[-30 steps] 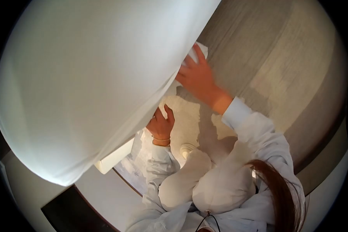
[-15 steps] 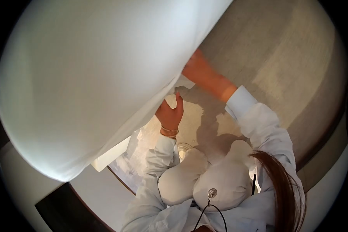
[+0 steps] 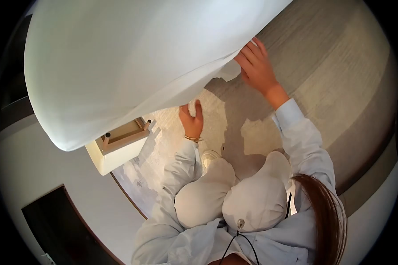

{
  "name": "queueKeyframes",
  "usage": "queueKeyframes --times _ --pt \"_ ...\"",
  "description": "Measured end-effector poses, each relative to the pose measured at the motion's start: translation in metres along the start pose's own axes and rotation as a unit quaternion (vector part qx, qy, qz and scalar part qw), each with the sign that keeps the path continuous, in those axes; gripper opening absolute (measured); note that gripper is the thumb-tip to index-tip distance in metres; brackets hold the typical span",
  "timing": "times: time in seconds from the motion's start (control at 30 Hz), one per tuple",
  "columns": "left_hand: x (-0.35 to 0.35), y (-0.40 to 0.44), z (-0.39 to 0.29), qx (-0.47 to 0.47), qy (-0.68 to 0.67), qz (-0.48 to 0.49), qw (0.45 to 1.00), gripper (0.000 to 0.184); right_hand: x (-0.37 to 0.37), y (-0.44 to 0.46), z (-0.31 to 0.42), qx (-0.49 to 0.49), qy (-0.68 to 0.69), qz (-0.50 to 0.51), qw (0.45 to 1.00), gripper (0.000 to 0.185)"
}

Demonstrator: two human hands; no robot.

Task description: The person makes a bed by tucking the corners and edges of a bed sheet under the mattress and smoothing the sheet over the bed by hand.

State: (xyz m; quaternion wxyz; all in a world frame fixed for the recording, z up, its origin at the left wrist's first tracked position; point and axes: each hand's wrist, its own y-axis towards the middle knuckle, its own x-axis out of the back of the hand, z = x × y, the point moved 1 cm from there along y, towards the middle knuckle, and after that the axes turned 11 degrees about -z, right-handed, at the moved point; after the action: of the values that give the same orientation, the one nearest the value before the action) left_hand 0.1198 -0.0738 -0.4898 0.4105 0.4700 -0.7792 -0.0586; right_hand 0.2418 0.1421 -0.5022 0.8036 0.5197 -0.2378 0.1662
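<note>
A large white sheet (image 3: pixel 132 62) drapes over a broad surface in front of me, its lower edge hanging in loose folds. My right hand (image 3: pixel 260 68) is at that edge on the right, its fingers bent over the hem and the thumb beneath, pinching the cloth. Lower and to the left, my left hand (image 3: pixel 191 123) is raised beside the hanging edge. Its thumb points up, apart from the fingers, whose tips are partly hidden by the sheet. No cloth shows between that thumb and the fingers.
A white piece of furniture with a wooden frame and short dark-tipped legs (image 3: pixel 119 152) lies tipped at the left, by a pale wall (image 3: pixel 70 163). A dark panel (image 3: pixel 62 225) is at the lower left. Wood-look floor (image 3: pixel 323 84) stretches to the right.
My right hand has moved up and right along the sheet's edge. The sheet's lower left corner appears higher, showing more of the white furniture and its legs. My left hand has shifted slightly.
</note>
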Motion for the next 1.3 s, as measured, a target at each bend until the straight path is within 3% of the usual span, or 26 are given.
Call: queueKeyframes --times 0.1,0.17,0.23,0.3,0.37,0.47,0.57,0.7,0.8,0.93,1.03,1.3 --pt "0.012 0.005 -0.001 -0.011 -0.007 -0.013 1.0 0.037 0.001 -0.024 0.033 0.079 0.011 -0.074 0.994 0.044" --pt "0.016 -0.002 -0.005 -0.057 0.008 -0.038 0.998 0.04 -0.003 -0.03 0.072 0.072 0.128 0.08 0.986 0.045" --pt "0.022 -0.006 -0.001 -0.236 0.127 -0.005 0.964 0.042 -0.02 -0.024 0.078 0.078 0.089 0.061 0.991 0.041" --pt "0.028 -0.007 0.008 -0.27 0.146 0.001 0.952 0.044 -0.029 -0.018 0.086 0.081 0.056 0.037 0.994 0.037" --pt "0.028 -0.006 0.012 -0.324 0.228 0.01 0.918 0.043 -0.032 -0.01 0.085 0.019 0.042 0.001 0.999 0.031" --pt "0.03 -0.008 0.02 -0.338 0.253 0.011 0.906 0.048 -0.04 -0.016 0.097 0.014 0.002 -0.043 0.999 0.028" --pt "0.021 -0.006 -0.004 -0.263 0.308 0.04 0.913 0.047 -0.036 -0.011 0.104 -0.005 -0.009 0.0 1.0 0.029" --pt "0.02 -0.007 -0.004 -0.283 0.35 0.041 0.892 0.048 -0.034 -0.005 0.109 -0.032 -0.016 0.0 0.999 0.026" --pt "0.016 0.008 -0.025 -0.222 0.334 0.03 0.916 0.046 -0.029 0.011 0.104 -0.013 0.042 0.003 0.999 0.02" --pt "0.012 0.018 -0.032 -0.243 0.4 0.024 0.883 0.047 -0.036 0.02 0.088 -0.001 0.093 0.02 0.995 0.022" --pt "0.009 0.033 -0.04 -0.239 0.357 0.018 0.903 0.049 -0.035 0.034 0.103 -0.069 0.139 0.013 0.988 0.02" --pt "0.003 0.031 -0.035 -0.265 0.373 0.05 0.888 0.053 -0.032 0.023 0.1 -0.079 0.203 0.002 0.976 0.021"
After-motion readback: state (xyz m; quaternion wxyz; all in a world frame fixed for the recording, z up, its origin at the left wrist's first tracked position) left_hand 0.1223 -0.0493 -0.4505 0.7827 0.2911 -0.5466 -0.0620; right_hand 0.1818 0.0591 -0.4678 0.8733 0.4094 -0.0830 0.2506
